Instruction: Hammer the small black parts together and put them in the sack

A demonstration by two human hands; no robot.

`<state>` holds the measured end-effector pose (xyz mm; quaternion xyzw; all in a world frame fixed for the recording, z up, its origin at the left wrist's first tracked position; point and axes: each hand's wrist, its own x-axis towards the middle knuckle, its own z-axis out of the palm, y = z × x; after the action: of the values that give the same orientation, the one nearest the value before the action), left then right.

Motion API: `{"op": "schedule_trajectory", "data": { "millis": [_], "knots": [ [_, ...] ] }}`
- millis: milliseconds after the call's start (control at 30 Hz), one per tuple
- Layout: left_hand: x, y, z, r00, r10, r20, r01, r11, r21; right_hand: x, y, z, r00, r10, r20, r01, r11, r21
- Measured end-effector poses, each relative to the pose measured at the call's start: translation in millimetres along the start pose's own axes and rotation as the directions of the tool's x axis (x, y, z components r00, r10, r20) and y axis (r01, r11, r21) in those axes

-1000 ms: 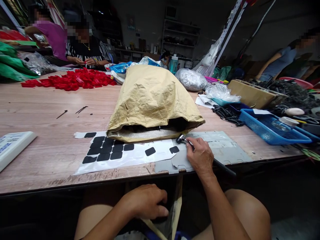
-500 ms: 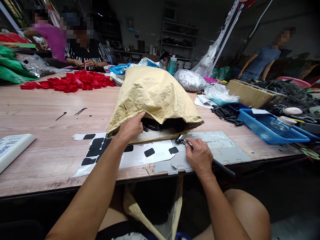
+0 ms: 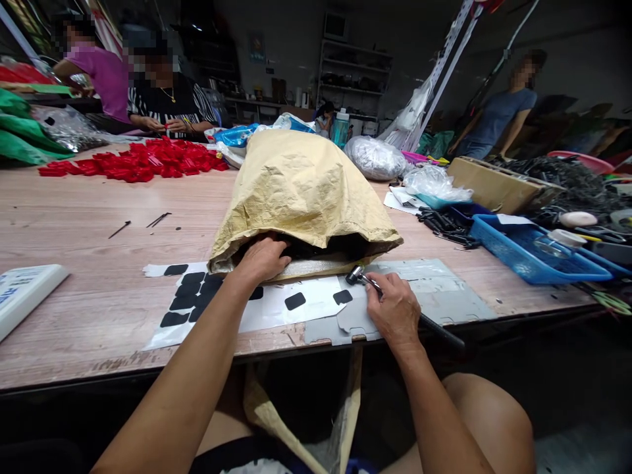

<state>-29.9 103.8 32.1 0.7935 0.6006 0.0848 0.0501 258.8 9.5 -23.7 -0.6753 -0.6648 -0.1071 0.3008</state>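
A big tan paper sack (image 3: 301,191) lies on the wooden table (image 3: 74,289) with its mouth facing me. My left hand (image 3: 261,258) reaches into that mouth; its fingertips are hidden among dark parts inside. My right hand (image 3: 395,311) rests on a grey sheet (image 3: 439,293) near the table's front edge, closed around a small hammer (image 3: 356,274) with a metal head and a black handle. Between the hands lies a white backing sheet (image 3: 276,309) carrying several black rounded pads (image 3: 195,299).
A pile of red parts (image 3: 143,160) lies far left, where two people sit working. A blue basket (image 3: 533,253), a cardboard box (image 3: 498,184), black parts and plastic bags crowd the right. A white box (image 3: 24,289) sits at the left edge. Another person stands far right.
My left hand rose from my lap to the sack, lifted its upper edge, and now pushes inside the opening. My right hand kept still with the hammer. The standing person shifted left.
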Motion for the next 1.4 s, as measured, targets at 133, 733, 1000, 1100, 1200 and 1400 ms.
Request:
{"op": "schedule_trajectory", "data": {
  "millis": [133, 733, 1000, 1100, 1200, 1400],
  "knots": [
    [-8.0, 15.0, 0.6, 0.999, -0.022, 0.037, 0.022, 1.0, -0.005, -0.6, -0.2, 0.2, 1.0, -0.001, -0.002, 0.001, 1.0, -0.008],
    [-52.5, 18.7, 4.0, 0.999, 0.029, -0.036, -0.038, 0.964, -0.264, 0.1, 1.7, 2.6, 1.0, -0.013, -0.011, 0.013, 1.0, 0.017],
    [-79.5, 58.3, 30.7, 0.976, 0.178, -0.127, -0.217, 0.86, -0.462, 1.2, 3.2, 2.8, 1.0, -0.02, 0.008, 0.02, 1.0, 0.004],
    [-80.7, 58.2, 37.9, 0.98, 0.119, -0.159, -0.187, 0.818, -0.544, 1.0, 3.4, 1.0, 0.999, -0.047, -0.013, 0.048, 0.999, 0.015],
    [-80.3, 54.5, 39.3, 0.98, 0.113, -0.162, -0.188, 0.79, -0.584, -2.5, -3.5, -7.7, 0.99, -0.088, -0.11, 0.096, 0.993, 0.071],
    [-82.2, 54.3, 37.6, 0.981, 0.124, -0.152, -0.192, 0.772, -0.606, -24.8, -42.0, -37.1, 0.978, -0.16, -0.137, 0.206, 0.859, 0.47]
  ]
}}
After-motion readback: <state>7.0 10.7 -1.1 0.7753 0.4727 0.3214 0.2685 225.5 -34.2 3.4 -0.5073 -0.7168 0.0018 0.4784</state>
